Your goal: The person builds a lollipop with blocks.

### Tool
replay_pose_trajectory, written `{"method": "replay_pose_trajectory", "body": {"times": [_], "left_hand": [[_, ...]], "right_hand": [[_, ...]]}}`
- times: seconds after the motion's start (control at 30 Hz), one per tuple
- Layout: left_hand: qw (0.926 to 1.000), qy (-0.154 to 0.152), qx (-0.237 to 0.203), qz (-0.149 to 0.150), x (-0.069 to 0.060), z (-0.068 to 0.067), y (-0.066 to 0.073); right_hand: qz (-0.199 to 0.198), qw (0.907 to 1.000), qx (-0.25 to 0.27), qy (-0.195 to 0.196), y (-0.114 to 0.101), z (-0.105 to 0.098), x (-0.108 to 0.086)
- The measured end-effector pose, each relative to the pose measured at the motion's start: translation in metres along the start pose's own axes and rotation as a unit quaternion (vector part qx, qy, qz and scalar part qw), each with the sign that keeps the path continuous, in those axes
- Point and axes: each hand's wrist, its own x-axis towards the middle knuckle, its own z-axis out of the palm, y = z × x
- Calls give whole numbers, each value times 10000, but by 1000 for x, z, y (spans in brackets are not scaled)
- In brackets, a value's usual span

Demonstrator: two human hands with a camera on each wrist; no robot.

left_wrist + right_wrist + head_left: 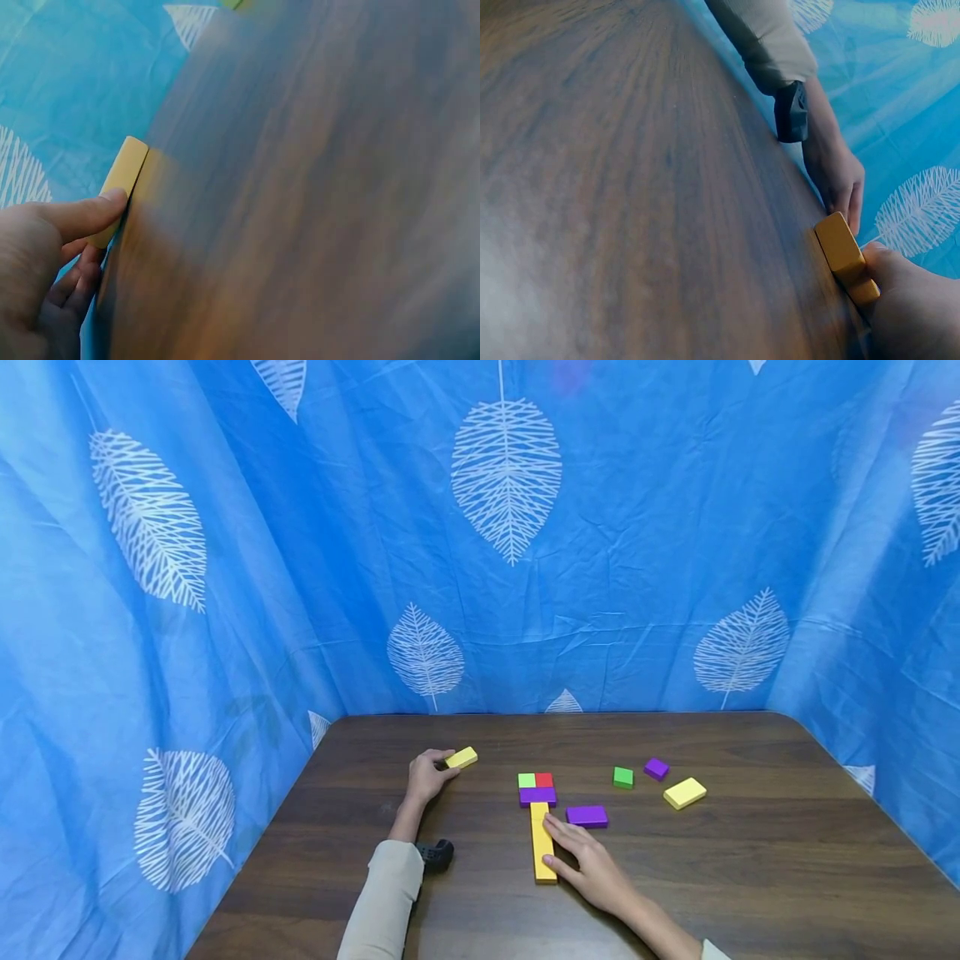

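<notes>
My left hand pinches a pale yellow block between thumb and fingers at the table's far left; the left wrist view shows the thumb on the yellow block. Near the middle, my right hand rests its thumb and extended fingertips along the right side of a long orange strip. In the right wrist view the thumb touches an orange block. Touching the strip's far end is a purple block lying crosswise. Beyond it, a light green block and a red block sit side by side.
Right of the strip lie a purple block, a green block, a small purple block and a yellow block. A black device is on the left wrist. A blue leaf-patterned curtain surrounds the wooden table.
</notes>
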Motion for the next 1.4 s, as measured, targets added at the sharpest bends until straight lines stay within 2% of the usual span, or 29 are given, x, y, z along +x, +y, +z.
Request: {"method": "replay_pose_trajectory", "body": {"times": [0.37, 0.6, 0.7, 0.8, 0.87, 0.93, 1.03, 1.1, 1.2, 1.3, 1.4], "left_hand": [[9985, 428, -341, 12, -19, 20, 23], [9988, 477, -82, 102, -31, 33, 39], [9992, 368, 32, 173, -33, 33, 42], [9991, 14, 98, 404, -31, 29, 41], [9971, -385, 96, 644, -26, 25, 37], [9922, -895, 131, 861, -20, 21, 33], [9803, -1678, 41, 1045, -11, 15, 28], [9724, -2109, 9, 994, -5, 12, 26], [9637, -2528, -81, 851, 1, 11, 25], [9593, -2738, -119, 685, 5, 11, 25], [9579, -2806, -173, 587, 7, 11, 26]], "right_hand": [[-61, 10000, 32, 28, -1, -1, 0], [-122, 9999, -4, 74, 0, -2, 1], [-78, 10000, 9, 44, 0, -2, 0], [-39, 10000, 25, 25, 0, -2, 0], [-30, 10000, 39, 10, 1, -2, 0], [-44, 10000, 36, 4, 1, -1, 0], [-68, 10000, 35, -2, 1, -1, 0], [-90, 10000, 8, 17, 0, -1, -1], [-131, 9999, -15, 52, 0, -1, -1], [-141, 9999, -1, 71, 0, -1, -1], [-143, 9999, -29, 73, 0, -1, 0]]}}
